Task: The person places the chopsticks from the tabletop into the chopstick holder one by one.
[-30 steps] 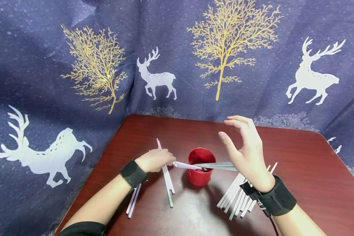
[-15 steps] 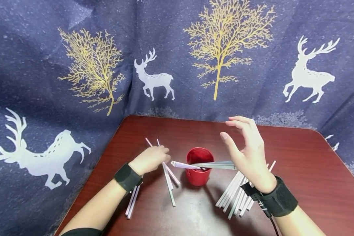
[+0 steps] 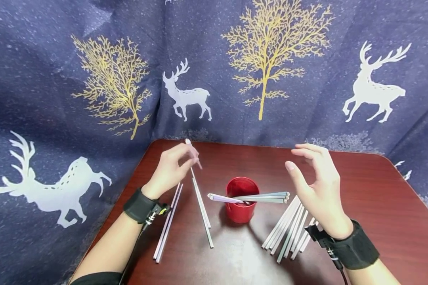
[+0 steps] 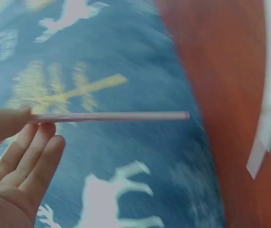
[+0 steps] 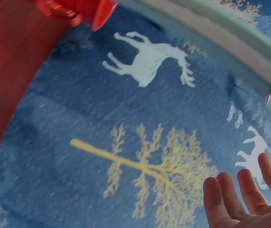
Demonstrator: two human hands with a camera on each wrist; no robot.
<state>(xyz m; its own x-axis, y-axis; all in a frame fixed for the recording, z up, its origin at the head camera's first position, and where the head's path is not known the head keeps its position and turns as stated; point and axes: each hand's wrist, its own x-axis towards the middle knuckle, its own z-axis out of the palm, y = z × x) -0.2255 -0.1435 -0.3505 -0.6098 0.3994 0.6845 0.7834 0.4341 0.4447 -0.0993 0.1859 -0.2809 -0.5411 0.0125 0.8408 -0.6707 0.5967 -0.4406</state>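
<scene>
The left hand [image 3: 169, 168], raised over the table's [image 3: 378, 198] far left area, pinches a pale pink stick [image 4: 116, 116] between thumb and fingertips. The stick lies across the fingertips, one length jutting freely past them, likely since so thin a thing needs only a light pinch; its motion-blurred far end is unclear. The right hand [image 3: 317, 186] holds nothing, thumb and fingers loosely curved apart. Between the hands stands a red bucket [image 3: 239, 215]; sticks slant out over its rim both ways, probably propped because they are longer than it is deep. Beyond lie two loose pairs, left pair [image 3: 168, 229] and middle pair [image 3: 203, 213], and a right-hand pile [image 3: 293, 229].
</scene>
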